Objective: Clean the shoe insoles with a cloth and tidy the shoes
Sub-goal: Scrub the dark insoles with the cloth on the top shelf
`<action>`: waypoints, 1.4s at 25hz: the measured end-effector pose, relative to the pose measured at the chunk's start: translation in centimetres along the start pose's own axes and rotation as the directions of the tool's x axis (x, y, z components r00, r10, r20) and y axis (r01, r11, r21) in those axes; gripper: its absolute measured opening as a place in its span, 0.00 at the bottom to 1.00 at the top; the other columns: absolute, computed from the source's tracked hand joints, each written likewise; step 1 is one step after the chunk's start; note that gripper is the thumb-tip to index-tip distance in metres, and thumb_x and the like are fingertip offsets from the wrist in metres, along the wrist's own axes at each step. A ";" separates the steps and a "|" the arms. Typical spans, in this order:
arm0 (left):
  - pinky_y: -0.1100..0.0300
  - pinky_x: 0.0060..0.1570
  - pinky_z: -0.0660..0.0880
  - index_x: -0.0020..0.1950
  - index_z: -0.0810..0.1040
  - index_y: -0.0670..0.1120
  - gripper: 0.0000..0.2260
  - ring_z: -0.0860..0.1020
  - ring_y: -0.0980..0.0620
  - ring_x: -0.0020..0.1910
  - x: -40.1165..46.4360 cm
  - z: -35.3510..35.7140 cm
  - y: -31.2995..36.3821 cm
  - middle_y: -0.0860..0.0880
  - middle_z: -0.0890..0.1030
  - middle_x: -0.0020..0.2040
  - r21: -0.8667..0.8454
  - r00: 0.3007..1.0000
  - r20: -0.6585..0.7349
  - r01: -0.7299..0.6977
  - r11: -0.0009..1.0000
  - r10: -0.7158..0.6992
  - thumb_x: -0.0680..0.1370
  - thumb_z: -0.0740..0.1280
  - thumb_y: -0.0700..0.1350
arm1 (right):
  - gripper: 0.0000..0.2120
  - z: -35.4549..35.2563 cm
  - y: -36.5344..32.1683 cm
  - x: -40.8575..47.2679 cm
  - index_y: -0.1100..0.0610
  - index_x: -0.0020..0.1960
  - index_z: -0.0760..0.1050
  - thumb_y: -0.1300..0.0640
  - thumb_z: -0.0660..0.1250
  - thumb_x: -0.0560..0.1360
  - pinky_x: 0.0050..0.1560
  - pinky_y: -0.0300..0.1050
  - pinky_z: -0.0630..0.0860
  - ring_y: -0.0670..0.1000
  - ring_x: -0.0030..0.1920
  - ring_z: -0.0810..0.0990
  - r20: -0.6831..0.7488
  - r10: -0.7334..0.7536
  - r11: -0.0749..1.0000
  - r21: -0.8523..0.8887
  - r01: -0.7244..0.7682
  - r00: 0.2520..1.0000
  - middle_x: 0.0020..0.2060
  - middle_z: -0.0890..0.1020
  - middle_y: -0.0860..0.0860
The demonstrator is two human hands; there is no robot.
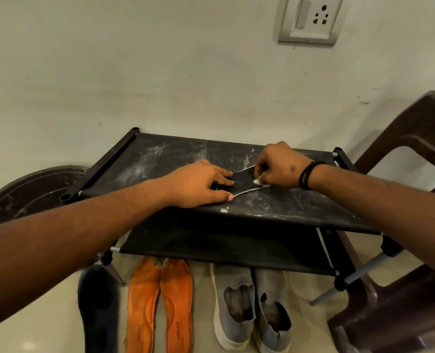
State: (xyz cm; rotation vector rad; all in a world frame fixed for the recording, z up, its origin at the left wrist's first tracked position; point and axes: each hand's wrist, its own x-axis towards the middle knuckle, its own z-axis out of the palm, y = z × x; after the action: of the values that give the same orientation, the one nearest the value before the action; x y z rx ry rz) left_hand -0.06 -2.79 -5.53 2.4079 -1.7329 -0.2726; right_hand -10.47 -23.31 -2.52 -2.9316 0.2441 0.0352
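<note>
Dark insole (239, 180) on rack shelf (175, 159): left hand (198, 183) presses it flat, fingers spread; right hand (277, 165) pinches cloth (257, 180). Judged midway: 2 orange insoles (160, 301), shoes (249, 307) remain floor-side.

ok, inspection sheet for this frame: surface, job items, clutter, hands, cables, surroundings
Surface: black fabric rack top, streaked with white dust.
Job's things: dark insole on the rack top; orange insoles, dark insole on the floor and grey shoes below.
Clutter: white crumbs near the front edge.
Hands: left hand presses the insole flat; right hand pinches a white cloth against it.
Cables: nothing seen.
Surroundings: wall socket, brown chair, round tub.
</note>
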 end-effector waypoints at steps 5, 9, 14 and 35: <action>0.53 0.71 0.65 0.73 0.75 0.54 0.22 0.66 0.52 0.74 0.5 0.1 0.1 0.56 0.68 0.77 -0.006 1.000 -0.010 -0.014 1.000 0.014 0.81 0.62 0.61 | 0.01 0.3 -0.7 -0.1 0.57 0.41 0.85 0.62 0.74 0.71 0.36 0.32 0.72 0.43 0.37 0.79 -0.003 -0.010 0.998 0.062 0.010 1.000 0.38 0.84 0.48; 0.53 0.71 0.65 0.73 0.74 0.54 0.22 0.66 0.51 0.73 0.6 0.2 0.1 0.56 0.68 0.77 0.003 1.000 -0.007 -0.012 1.000 0.012 0.81 0.62 0.61 | 0.04 0.2 -0.5 0.8 0.59 0.45 0.84 0.63 0.71 0.73 0.35 0.34 0.71 0.50 0.43 0.81 -0.075 -0.002 0.999 -0.054 -0.002 0.997 0.42 0.85 0.53; 0.49 0.71 0.66 0.73 0.75 0.55 0.22 0.67 0.51 0.73 0.5 0.3 -0.1 0.56 0.69 0.77 -0.010 1.000 -0.014 -0.022 1.000 0.022 0.81 0.63 0.60 | 0.08 1.6 -1.2 -0.5 0.56 0.48 0.84 0.64 0.68 0.74 0.52 0.45 0.79 0.50 0.49 0.81 -0.002 -0.120 0.988 -0.096 0.119 0.993 0.47 0.84 0.51; 0.54 0.70 0.65 0.74 0.74 0.55 0.22 0.67 0.54 0.72 0.5 0.4 -0.1 0.57 0.68 0.77 -0.020 0.999 -0.022 -0.028 0.999 0.027 0.81 0.62 0.60 | 0.03 0.0 1.5 2.0 0.57 0.43 0.83 0.60 0.75 0.70 0.39 0.38 0.72 0.50 0.42 0.81 -0.116 0.058 0.998 -0.026 -0.062 0.992 0.40 0.83 0.51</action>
State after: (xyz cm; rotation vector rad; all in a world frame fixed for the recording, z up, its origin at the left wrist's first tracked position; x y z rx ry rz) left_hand 0.13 -3.21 -5.98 2.3625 -1.7441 -0.2586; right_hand -8.78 -25.09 -2.85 -2.9583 0.3524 -0.1230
